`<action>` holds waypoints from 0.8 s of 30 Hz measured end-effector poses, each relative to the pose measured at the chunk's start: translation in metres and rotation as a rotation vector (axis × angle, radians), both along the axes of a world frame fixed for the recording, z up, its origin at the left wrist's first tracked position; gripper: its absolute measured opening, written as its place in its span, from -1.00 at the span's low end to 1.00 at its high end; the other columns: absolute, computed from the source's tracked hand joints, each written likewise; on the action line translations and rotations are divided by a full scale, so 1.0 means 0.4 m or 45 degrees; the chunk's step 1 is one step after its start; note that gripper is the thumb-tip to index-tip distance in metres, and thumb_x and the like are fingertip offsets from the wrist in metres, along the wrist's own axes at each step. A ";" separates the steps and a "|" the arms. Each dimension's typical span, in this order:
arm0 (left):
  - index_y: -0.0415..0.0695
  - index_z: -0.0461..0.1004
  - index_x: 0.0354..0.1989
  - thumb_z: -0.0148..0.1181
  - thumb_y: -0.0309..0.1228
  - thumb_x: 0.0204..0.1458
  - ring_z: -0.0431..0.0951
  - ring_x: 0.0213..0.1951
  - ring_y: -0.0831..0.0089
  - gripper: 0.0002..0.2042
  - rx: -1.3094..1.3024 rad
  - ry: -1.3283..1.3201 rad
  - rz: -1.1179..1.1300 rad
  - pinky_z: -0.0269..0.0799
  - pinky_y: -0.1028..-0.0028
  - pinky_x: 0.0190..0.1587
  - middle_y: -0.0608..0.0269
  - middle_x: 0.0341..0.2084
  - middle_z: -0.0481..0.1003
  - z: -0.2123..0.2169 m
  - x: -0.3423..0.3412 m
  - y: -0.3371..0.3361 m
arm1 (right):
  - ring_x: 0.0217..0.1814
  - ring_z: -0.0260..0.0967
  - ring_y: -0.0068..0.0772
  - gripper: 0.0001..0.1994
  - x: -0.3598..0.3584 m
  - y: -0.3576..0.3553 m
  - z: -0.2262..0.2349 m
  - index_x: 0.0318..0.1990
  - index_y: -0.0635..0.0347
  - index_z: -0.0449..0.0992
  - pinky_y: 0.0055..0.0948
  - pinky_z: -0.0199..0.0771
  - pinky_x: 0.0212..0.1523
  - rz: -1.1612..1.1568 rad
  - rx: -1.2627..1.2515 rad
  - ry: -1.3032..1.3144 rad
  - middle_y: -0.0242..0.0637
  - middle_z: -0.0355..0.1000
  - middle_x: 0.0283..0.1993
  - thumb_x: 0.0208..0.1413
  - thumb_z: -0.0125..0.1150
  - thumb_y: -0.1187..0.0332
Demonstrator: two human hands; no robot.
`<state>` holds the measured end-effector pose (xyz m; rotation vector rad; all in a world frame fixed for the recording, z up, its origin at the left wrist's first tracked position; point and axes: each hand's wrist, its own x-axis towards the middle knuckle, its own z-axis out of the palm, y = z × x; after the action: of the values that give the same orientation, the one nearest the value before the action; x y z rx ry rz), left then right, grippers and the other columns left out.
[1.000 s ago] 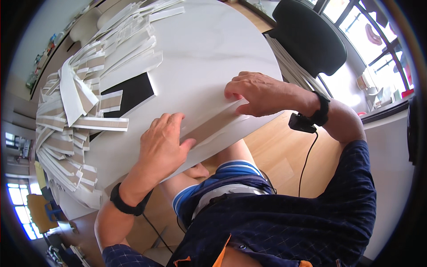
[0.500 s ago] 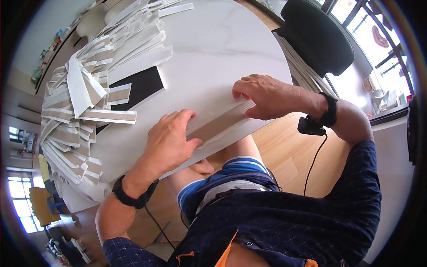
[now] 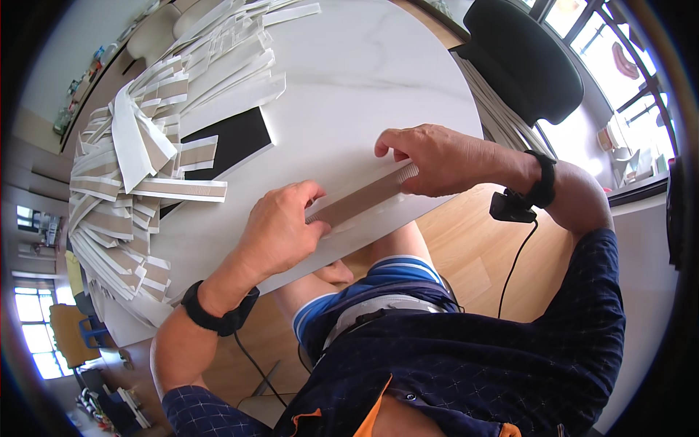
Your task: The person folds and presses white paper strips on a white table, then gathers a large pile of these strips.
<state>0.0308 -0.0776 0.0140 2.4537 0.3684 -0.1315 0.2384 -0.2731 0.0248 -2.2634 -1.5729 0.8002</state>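
Observation:
A tan strip (image 3: 362,198) with pale, finely ridged ends and whitish material along its sides lies slantwise near the table's front edge, between my hands. My left hand (image 3: 282,224) is curled round its left end, thumb on the near side and fingers on the far side. At the right end, my right hand (image 3: 440,160) has its thumb low against the strip and its index finger bent beyond the far side. Palms hide parts of both ends. A heap of similar tan-and-white strips (image 3: 102,207) covers the table's left side.
The white marbled table (image 3: 349,80) has a rounded far edge. A black flat panel (image 3: 237,138) lies partly under the heap. At the far right stand a dark chair (image 3: 520,58) and a bundle of pale strips (image 3: 495,113). Cables (image 3: 515,266) hang from my wrist straps.
My right index finger has shifted slightly left, away from the strip's end. The strip's tan face looks flatter, with less white showing along its sides. Both hands stay at its ends.

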 end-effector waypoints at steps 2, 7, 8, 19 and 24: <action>-0.30 0.64 -0.12 0.44 -0.46 -0.03 0.67 -0.20 0.07 -0.70 0.043 -0.008 -0.072 0.58 0.29 -0.07 -0.12 -0.27 0.65 0.001 0.008 0.010 | -0.05 0.67 -0.07 -0.71 0.007 0.005 0.003 -0.01 0.32 0.68 -0.17 0.66 0.05 -0.026 -0.097 -0.002 -0.05 0.69 -0.14 0.14 0.48 0.40; -0.32 0.64 -0.19 0.42 -0.50 -0.01 0.64 -0.28 0.15 -0.78 -0.250 0.048 0.011 0.56 0.29 -0.17 -0.06 -0.31 0.64 0.007 0.008 0.043 | -0.15 0.67 -0.08 -0.80 0.020 0.010 0.005 -0.13 0.30 0.73 -0.19 0.66 -0.01 0.034 -0.034 -0.124 -0.04 0.70 -0.19 0.11 0.48 0.43; -0.34 0.63 -0.17 0.41 -0.55 -0.01 0.59 -0.36 0.35 -0.77 -0.225 -0.036 -0.055 0.53 0.36 -0.22 0.01 -0.38 0.62 0.007 0.007 0.049 | -0.17 0.67 -0.08 -0.81 0.022 0.011 0.007 -0.14 0.29 0.74 -0.20 0.65 -0.02 0.038 -0.023 -0.143 -0.04 0.70 -0.19 0.11 0.48 0.44; -0.27 0.57 -0.36 0.37 -0.58 0.00 0.57 -0.33 -0.08 -0.91 0.313 -0.422 -0.261 0.49 0.11 -0.30 -0.01 -0.40 0.51 -0.030 -0.031 0.013 | -0.14 0.60 0.00 -0.95 0.046 0.004 -0.039 -0.31 0.21 0.62 -0.09 0.60 -0.13 0.227 0.259 -0.429 -0.18 0.59 -0.28 0.12 0.39 0.47; -0.25 0.58 -0.36 0.33 -0.58 0.04 0.59 -0.31 -0.04 -0.95 0.370 -0.436 -0.283 0.51 0.11 -0.29 0.04 -0.37 0.53 -0.038 -0.043 -0.007 | -0.14 0.57 -0.02 -0.93 0.033 -0.025 -0.074 -0.36 0.21 0.56 -0.11 0.62 -0.15 0.305 0.409 -0.502 -0.20 0.51 -0.26 0.05 0.29 0.59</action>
<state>0.0135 -0.0804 -0.0013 2.7329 -0.0402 0.2652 0.2517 -0.2832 -0.0047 -2.1061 -2.0040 0.1267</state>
